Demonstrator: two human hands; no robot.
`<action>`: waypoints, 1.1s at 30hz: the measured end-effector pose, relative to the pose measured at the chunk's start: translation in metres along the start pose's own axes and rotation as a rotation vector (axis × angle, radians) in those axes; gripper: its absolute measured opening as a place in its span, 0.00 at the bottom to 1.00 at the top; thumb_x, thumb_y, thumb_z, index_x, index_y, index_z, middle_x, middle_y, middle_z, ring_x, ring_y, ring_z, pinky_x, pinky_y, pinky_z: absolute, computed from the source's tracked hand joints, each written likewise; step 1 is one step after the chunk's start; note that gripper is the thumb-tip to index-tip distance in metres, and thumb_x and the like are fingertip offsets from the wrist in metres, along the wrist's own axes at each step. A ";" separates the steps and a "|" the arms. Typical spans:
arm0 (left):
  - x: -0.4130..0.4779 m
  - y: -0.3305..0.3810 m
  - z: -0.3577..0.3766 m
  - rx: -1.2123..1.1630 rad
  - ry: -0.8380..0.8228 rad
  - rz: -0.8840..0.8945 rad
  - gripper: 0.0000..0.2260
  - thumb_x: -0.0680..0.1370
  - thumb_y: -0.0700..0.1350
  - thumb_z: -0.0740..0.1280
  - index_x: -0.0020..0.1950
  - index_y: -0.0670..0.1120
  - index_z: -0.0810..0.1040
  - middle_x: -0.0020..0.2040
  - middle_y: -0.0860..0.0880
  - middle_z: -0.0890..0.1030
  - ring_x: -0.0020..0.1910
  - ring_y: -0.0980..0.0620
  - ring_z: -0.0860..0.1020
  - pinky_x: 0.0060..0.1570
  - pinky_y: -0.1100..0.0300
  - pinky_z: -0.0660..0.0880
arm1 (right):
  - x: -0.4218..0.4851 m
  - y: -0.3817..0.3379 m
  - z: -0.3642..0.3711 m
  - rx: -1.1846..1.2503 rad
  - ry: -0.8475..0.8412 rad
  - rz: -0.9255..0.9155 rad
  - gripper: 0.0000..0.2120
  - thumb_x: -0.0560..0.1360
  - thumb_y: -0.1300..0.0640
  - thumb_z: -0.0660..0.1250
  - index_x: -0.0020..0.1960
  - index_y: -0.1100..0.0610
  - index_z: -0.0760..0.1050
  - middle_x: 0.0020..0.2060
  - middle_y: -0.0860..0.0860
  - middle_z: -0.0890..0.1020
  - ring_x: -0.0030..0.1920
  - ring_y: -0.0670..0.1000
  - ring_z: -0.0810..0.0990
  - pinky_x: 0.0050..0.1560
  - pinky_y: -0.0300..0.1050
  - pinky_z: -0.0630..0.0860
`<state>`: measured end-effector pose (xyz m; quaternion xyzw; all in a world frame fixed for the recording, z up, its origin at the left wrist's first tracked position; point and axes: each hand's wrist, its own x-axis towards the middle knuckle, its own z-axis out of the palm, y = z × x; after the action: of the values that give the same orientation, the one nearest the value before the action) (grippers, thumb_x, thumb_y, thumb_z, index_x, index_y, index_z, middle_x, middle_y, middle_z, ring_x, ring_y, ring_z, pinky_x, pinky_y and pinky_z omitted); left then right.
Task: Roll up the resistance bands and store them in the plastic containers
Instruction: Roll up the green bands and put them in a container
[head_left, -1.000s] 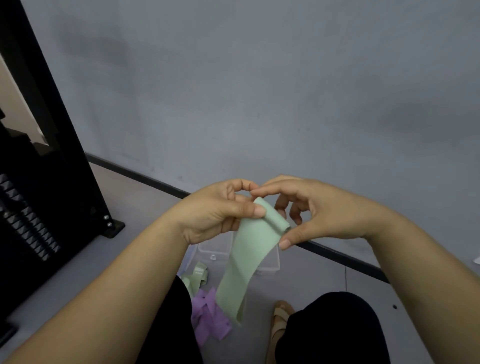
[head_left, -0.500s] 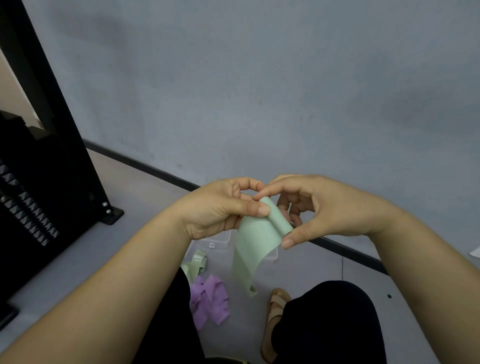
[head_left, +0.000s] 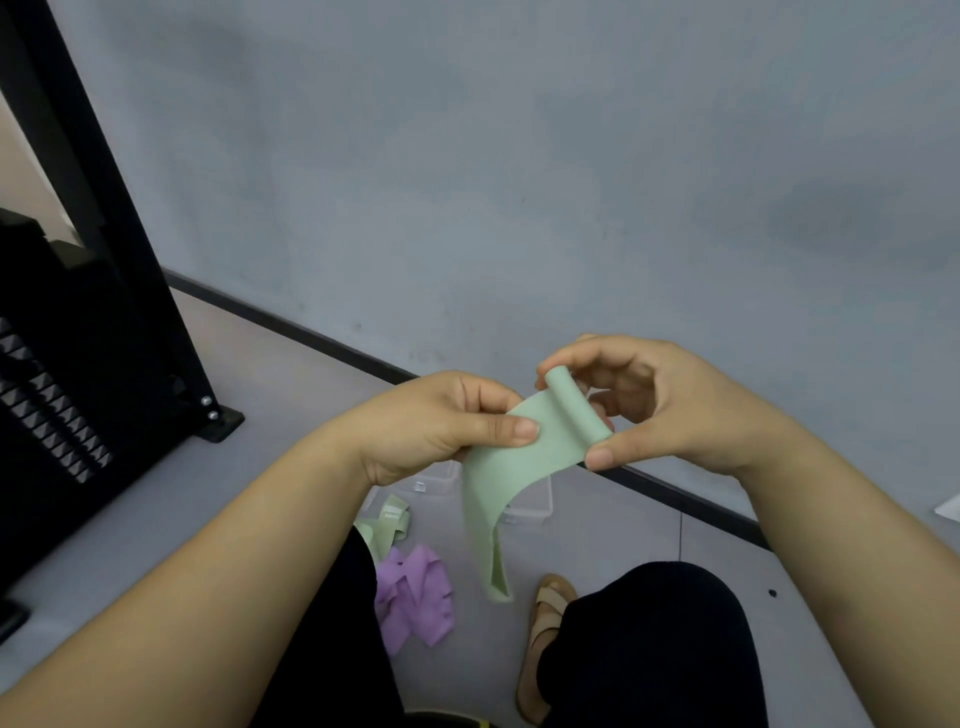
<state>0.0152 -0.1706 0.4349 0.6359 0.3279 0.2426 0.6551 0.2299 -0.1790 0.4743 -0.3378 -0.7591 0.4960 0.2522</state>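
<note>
I hold a pale green resistance band (head_left: 524, 457) up in front of me, its top end wound into a small roll. My right hand (head_left: 660, 405) pinches that roll between thumb and fingers. My left hand (head_left: 441, 421) grips the flat part just left of the roll, thumb on top. The loose tail hangs down toward the floor. A clear plastic container (head_left: 530, 499) sits on the floor below, mostly hidden behind the band and my hands.
On the floor lie a crumpled purple band (head_left: 415, 592) and another pale green band (head_left: 392, 522). A black metal frame (head_left: 104, 322) stands at the left. A grey wall rises ahead. My knees and a sandalled foot (head_left: 545, 634) fill the bottom.
The roll at the top has grown and the hanging tail has shortened. My right hand has shifted a little to the right and up with the roll.
</note>
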 end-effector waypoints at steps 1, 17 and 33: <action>0.000 0.001 0.000 -0.008 -0.019 0.007 0.09 0.70 0.48 0.70 0.47 0.46 0.83 0.40 0.50 0.82 0.38 0.54 0.79 0.40 0.65 0.75 | 0.000 0.001 0.000 0.019 0.002 0.004 0.28 0.53 0.49 0.82 0.52 0.46 0.80 0.50 0.62 0.76 0.45 0.61 0.73 0.45 0.42 0.74; 0.005 -0.009 0.016 -0.038 0.208 -0.003 0.06 0.64 0.52 0.76 0.34 0.52 0.83 0.32 0.54 0.80 0.32 0.57 0.77 0.36 0.64 0.72 | 0.005 0.000 0.005 -0.567 0.005 -0.046 0.26 0.61 0.50 0.76 0.57 0.40 0.73 0.50 0.39 0.74 0.47 0.48 0.74 0.43 0.39 0.74; 0.006 -0.010 0.014 -0.001 0.168 -0.003 0.08 0.64 0.53 0.75 0.38 0.50 0.84 0.35 0.52 0.82 0.36 0.56 0.79 0.42 0.62 0.73 | 0.007 -0.003 0.007 -0.686 -0.003 -0.083 0.22 0.61 0.52 0.77 0.54 0.48 0.76 0.49 0.42 0.75 0.49 0.45 0.74 0.45 0.32 0.69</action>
<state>0.0283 -0.1765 0.4243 0.6125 0.3825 0.2944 0.6260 0.2198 -0.1785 0.4752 -0.3712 -0.8951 0.2014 0.1429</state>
